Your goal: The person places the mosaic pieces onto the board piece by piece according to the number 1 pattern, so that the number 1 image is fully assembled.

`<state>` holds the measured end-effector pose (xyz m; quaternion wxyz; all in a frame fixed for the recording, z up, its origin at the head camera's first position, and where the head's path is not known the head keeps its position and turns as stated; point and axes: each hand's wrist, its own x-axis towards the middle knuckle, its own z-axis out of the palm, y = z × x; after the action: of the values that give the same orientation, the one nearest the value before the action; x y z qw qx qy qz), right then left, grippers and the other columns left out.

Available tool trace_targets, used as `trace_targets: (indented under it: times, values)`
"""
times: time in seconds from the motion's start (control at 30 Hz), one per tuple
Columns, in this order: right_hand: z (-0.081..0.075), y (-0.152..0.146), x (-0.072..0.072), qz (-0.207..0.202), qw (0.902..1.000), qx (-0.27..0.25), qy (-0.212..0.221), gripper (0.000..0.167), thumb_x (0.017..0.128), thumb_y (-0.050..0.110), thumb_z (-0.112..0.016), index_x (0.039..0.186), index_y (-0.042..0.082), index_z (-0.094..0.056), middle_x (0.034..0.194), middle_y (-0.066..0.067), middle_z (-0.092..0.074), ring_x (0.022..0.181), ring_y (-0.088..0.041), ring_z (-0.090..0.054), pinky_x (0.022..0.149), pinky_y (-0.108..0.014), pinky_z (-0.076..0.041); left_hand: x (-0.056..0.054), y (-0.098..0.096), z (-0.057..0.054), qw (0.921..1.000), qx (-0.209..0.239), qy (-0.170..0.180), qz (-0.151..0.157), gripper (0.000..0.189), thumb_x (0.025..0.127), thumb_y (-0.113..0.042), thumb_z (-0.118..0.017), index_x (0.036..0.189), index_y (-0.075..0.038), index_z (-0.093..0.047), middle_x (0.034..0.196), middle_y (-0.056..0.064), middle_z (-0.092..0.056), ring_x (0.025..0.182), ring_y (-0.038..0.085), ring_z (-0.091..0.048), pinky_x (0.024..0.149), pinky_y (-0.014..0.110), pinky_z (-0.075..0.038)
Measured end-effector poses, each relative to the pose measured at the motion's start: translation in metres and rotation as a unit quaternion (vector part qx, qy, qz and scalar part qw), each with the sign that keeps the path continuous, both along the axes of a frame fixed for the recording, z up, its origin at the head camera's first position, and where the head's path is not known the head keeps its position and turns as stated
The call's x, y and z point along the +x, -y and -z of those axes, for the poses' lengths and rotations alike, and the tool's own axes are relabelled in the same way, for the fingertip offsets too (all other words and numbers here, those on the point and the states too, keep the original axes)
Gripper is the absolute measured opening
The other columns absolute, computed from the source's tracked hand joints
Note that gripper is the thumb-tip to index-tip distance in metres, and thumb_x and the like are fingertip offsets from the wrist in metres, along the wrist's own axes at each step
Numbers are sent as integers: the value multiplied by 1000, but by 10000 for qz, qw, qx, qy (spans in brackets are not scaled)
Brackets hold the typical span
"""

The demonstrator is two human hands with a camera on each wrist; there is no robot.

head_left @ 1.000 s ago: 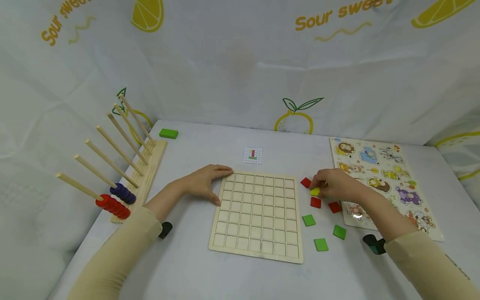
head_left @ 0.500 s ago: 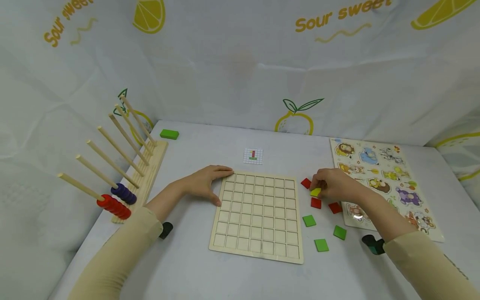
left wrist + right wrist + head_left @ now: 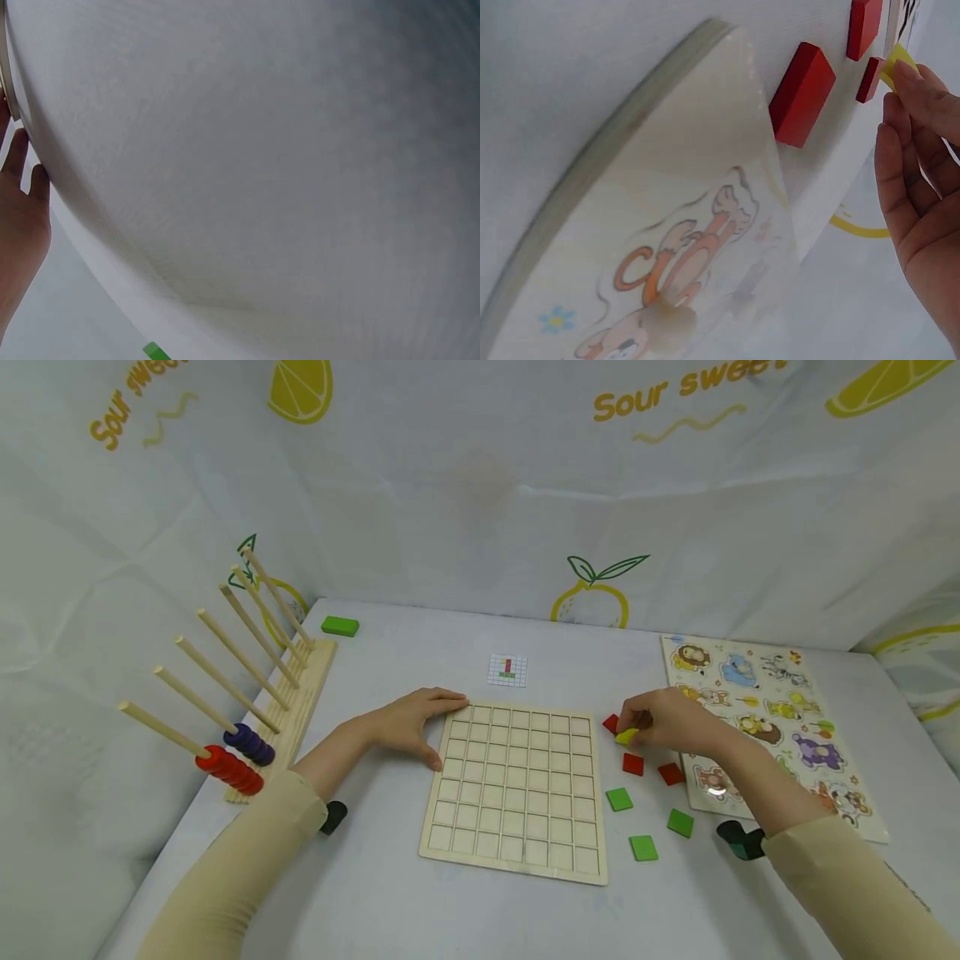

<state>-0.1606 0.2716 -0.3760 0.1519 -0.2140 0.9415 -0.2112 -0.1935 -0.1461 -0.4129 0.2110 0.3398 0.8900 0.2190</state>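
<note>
Between thumb and fingers my right hand (image 3: 670, 720) pinches a small yellow square tile (image 3: 626, 737); the right wrist view also shows the yellow tile (image 3: 898, 67) at the fingertips. Red tiles (image 3: 633, 764) lie around that hand, and green tiles (image 3: 619, 799) are nearer to me. My left hand (image 3: 408, 724) rests at the upper left edge of a wooden grid board (image 3: 512, 793), thumb and fingers spread along its side. In the left wrist view only part of the left hand (image 3: 22, 217) shows at the border. A small card (image 3: 507, 670) with a coloured grid pattern lies behind the board.
On the left stands a wooden peg rack (image 3: 303, 693) with red rings (image 3: 228, 770) and blue rings (image 3: 249, 744). A green block (image 3: 340, 626) lies near the back. An animal puzzle board (image 3: 772, 727) lies at the right, under my right forearm. A printed curtain (image 3: 480, 510) hangs behind the table.
My right hand has shifted slightly left and away from me with the yellow tile, which now looks tilted. The left hand keeps its place at the board.
</note>
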Motion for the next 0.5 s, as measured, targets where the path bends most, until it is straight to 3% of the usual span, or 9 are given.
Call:
trace_targets:
  times: [0.17,0.4,0.5]
  values:
    - [-3,5,-4,18,9998,-187,-87,18,82,4,-76,86,21,-73,93,4,-74,84,-12,-63,74,-20,-54,0,-1,0,10000,10,-7,-8,106,66,-40,-90,154,-17,-35,162,4,-32,151,32,-28,122,53,-27]
    - [-6,19,-7,106,9990,-406,-166,18,82,5,-77,86,22,-73,91,5,-74,90,-15,-67,82,-35,-57,-1,0,0,10000,0,-55,-5,106,66,-40,-90,154,-17,-35,161,5,-33,151,32,-28,123,53,-27]
    - [-6,25,-10,179,9989,-430,-95,16,83,6,-76,86,22,-73,91,4,-73,89,-16,-66,79,-33,-57,-1,0,0,10000,0,-57,11,106,66,-40,-90,154,-17,-35,161,5,-33,151,33,-28,123,53,-27]
